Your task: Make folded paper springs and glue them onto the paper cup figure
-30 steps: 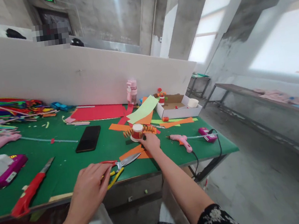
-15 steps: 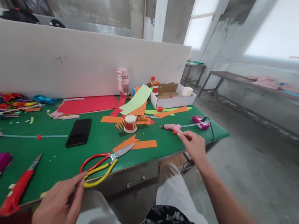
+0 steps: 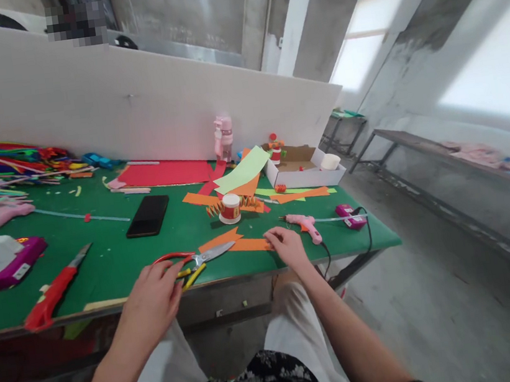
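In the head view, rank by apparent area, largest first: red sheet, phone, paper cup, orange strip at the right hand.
Red sheet
Phone
Paper cup and orange strip: too alike to rank; the right hand may cover the strip's end.

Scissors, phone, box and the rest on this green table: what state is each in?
Red-yellow scissors: look shut, in the left hand.
Phone: lying flat, screen dark.
White box: open-topped.
Pink bottle: upright.
Red-white craft piece: upright.
Glue guns: both lying on their sides.
Red-handled cutter: lying down.

Scissors (image 3: 202, 259) lying flat, handles red and yellow; orange strip (image 3: 253, 244) beside tip.
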